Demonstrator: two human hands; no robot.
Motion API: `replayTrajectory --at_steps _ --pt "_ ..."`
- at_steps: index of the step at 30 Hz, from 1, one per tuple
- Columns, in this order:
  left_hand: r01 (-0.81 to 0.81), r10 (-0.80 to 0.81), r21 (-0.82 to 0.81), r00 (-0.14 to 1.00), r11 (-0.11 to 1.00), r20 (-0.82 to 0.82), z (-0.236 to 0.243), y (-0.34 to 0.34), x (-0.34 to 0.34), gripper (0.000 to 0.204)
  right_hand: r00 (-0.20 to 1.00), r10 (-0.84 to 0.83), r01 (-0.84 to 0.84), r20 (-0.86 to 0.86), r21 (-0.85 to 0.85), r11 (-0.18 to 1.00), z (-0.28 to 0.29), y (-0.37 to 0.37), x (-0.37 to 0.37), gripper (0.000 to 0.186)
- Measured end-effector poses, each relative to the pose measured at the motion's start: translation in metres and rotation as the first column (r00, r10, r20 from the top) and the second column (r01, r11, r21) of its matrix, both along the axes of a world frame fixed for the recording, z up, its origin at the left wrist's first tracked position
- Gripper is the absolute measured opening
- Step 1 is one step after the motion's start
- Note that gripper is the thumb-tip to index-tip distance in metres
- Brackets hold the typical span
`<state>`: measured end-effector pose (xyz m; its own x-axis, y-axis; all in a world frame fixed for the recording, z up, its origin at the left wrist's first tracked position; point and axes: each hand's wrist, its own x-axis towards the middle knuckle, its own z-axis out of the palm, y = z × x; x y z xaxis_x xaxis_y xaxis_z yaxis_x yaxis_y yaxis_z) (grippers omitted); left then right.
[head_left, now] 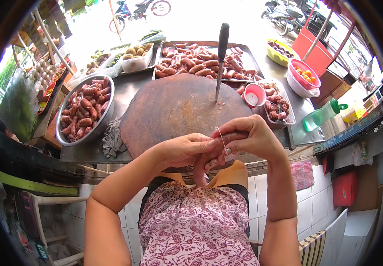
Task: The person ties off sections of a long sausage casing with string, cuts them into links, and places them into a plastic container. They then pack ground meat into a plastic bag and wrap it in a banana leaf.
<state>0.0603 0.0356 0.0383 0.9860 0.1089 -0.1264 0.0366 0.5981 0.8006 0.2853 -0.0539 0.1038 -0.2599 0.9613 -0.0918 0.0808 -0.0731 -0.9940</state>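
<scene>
My left hand [191,150] pinches a raw sausage [203,170], which hangs down below my fingers over my lap. My right hand [255,137], just to the right, grips the sausage too, with a thin white string looped across it at the fingers. Both hands are over the near edge of a worn round chopping board [165,111]. A black-handled knife [221,44] stands upright on the board's far right part. A red cup [253,96] sits beside a clear container of meat [276,106] at the board's right.
A steel bowl of sausages [85,111] and grey rag [111,139] are at left; a sausage tray [204,60] and produce container [136,57] behind; yellow basket [280,55], pink bowl [303,73] and green bottle [320,117] at right. Motorbikes [280,20] stand beyond.
</scene>
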Motion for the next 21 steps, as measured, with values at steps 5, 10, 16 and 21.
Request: replayTrajectory --at_steps 5,10,16,21 --pt "-0.235 0.236 -0.015 0.971 0.972 0.032 -0.012 -0.014 0.004 0.043 0.981 -0.181 0.181 -0.074 -0.013 0.983 -0.009 -0.007 -0.020 0.036" --pt "-0.337 0.338 0.032 0.937 0.941 -0.083 0.008 -0.020 -0.012 0.043 0.665 -0.499 -0.324 0.556 0.816 0.478 -0.012 -0.033 -0.041 0.040" --pt "-0.226 0.363 0.877 0.845 -0.424 0.393 0.045 -0.054 -0.013 0.020 0.987 -0.012 -0.020 0.158 0.201 0.979 -0.011 -0.030 -0.017 0.030" --pt "-0.387 0.254 0.914 0.878 -0.121 0.405 0.035 -0.057 -0.009 0.015 0.854 -0.146 0.074 -0.500 -0.162 0.984 -0.058 -0.007 -0.014 0.044"
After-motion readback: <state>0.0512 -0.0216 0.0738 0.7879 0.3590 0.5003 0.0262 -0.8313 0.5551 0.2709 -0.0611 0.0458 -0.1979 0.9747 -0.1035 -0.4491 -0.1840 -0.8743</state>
